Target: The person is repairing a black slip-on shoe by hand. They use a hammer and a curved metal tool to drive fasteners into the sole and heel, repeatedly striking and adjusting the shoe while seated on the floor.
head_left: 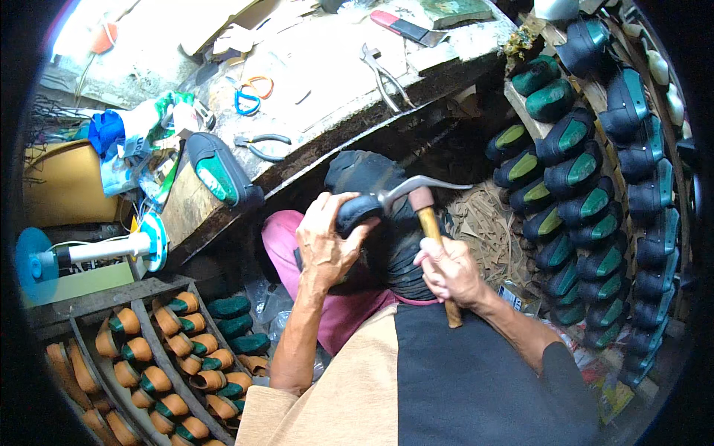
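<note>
My left hand (324, 241) is wrapped round a black shoe (357, 213), which it holds up over my lap. My right hand (452, 273) grips a hammer (430, 221) by its wooden handle. Its curved metal head is level with the shoe, with the broad face at or very near the shoe's edge; I cannot tell if they touch. Beneath both lies a dark cloth (361, 167) over my knees. The shoe's far side is hidden by my fingers.
Ahead, a worn workbench (327, 97) carries pincers (385, 76), pliers (264, 146), scissors (249, 97) and a red-handled blade (407, 28). A black-and-green shoe (219, 175) stands at its left corner. Racks hold brown shoes (137, 349) lower left and black-and-green shoes (573, 178) right. Leather scraps (483, 227) lie below.
</note>
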The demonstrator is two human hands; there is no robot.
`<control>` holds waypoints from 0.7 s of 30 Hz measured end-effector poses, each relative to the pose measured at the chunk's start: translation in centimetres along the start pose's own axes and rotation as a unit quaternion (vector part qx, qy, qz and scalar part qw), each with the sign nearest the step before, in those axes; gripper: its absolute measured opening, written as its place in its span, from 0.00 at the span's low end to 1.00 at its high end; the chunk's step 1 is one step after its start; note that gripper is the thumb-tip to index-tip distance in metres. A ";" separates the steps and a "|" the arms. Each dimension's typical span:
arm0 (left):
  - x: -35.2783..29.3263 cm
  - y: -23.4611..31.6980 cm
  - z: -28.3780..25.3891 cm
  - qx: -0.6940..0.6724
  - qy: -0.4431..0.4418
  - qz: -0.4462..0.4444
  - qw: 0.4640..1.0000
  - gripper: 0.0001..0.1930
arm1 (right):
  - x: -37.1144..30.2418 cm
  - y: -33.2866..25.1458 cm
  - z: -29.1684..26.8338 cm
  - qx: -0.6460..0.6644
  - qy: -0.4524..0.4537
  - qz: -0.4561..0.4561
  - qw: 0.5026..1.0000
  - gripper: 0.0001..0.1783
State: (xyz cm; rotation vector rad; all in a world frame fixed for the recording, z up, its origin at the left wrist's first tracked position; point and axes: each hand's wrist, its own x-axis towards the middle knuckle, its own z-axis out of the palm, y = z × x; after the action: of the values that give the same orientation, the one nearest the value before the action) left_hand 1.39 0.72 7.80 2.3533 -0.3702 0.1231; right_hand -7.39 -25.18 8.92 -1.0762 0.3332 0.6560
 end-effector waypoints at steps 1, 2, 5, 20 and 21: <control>0.1 0.0 0.1 -0.004 0.000 0.003 1.000 0.24 | 0.1 0.0 0.3 -0.020 0.030 -0.009 0.999 0.20; 0.2 0.0 0.0 -0.009 0.000 0.000 1.000 0.24 | 0.2 -0.3 0.3 -0.051 0.055 -0.067 0.995 0.21; 0.1 0.1 0.2 -0.004 -0.008 -0.018 1.000 0.24 | 0.0 -0.8 0.7 -0.055 0.136 -0.179 0.973 0.24; -0.2 -1.3 1.6 0.034 -0.001 -0.021 0.999 0.26 | 2.2 -2.4 1.8 -0.489 0.139 -0.228 0.830 0.15; -0.3 -1.5 1.7 0.043 -0.009 -0.023 0.999 0.27 | 2.3 -3.8 2.0 -0.533 0.124 -0.222 0.807 0.13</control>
State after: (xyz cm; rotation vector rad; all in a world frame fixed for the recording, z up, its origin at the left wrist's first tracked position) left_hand 1.54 0.62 5.51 2.4468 -0.3244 0.0982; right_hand -3.35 -23.83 11.19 -2.2531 -0.1250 0.2265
